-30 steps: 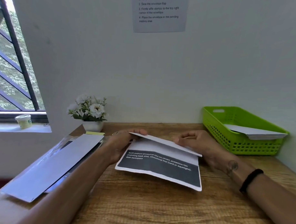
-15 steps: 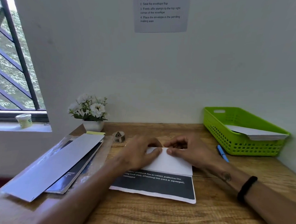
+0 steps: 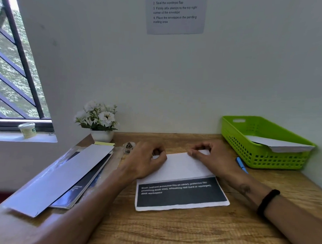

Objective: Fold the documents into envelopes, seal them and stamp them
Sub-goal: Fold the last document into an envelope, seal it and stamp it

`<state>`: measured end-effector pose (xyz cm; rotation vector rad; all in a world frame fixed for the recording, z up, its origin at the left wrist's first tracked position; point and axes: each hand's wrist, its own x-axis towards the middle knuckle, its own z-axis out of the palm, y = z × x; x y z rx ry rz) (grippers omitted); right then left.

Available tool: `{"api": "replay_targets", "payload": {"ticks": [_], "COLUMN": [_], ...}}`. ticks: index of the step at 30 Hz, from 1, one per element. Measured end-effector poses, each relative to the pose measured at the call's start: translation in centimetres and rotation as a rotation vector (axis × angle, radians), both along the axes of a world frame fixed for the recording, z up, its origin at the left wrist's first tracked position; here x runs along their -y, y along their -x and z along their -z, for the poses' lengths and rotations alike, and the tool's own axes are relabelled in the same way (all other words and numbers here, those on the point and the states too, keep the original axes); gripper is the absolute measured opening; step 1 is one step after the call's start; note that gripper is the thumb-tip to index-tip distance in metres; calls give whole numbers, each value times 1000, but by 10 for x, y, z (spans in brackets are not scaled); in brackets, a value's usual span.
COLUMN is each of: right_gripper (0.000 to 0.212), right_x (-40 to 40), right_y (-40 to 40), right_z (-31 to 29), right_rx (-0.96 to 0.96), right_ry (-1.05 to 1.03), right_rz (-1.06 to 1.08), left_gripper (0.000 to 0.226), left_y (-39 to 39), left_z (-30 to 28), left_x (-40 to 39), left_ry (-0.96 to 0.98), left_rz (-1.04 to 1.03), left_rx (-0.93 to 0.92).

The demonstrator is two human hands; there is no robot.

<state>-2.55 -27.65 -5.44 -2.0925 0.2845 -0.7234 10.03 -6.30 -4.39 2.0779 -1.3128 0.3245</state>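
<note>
1. Folded white paper sheet with black printed band (image 3: pixel 180 170) lies on wooden desk (image 3: pixel 171 231).
2. Left hand (image 3: pixel 146 161) curls over its far-left corner, hiding any pinch.
3. Right hand (image 3: pixel 210 157) pinches its far edge.

We see a plain pale wall (image 3: pixel 176 76) behind a wooden desk (image 3: pixel 171 231). Barred window (image 3: pixel 12 71) off the desk's left edge, daylight and foliage outside, white sill (image 3: pixel 10 137) below. Printed sheet (image 3: pixel 175 14) hangs high on the wall.

Left hand (image 3: pixel 146 162) and right hand (image 3: pixel 211 157) slid apart across the document (image 3: pixel 182 167).
</note>
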Motion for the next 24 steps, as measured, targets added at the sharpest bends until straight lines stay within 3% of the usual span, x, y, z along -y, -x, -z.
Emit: {"api": "replay_targets", "payload": {"ticks": [5,12,24], "right_gripper": [9,5,12], "right_x": [11,15,18], "right_y": [2,0,1], "right_z": [-6,-9,-15], "right_rx": [216,332,339], "right_ry": [-214,-272,-621], "right_rz": [139,195,193], "left_gripper": [24,32,26], "left_y": [-5,-19,-21], "left_z": [-5,2,-4], "left_x": [-7,-4,-6], "left_ry": [7,205,389], "left_rz": [-108,-102,-129], "left_rx": [-162,-517,-629]}}
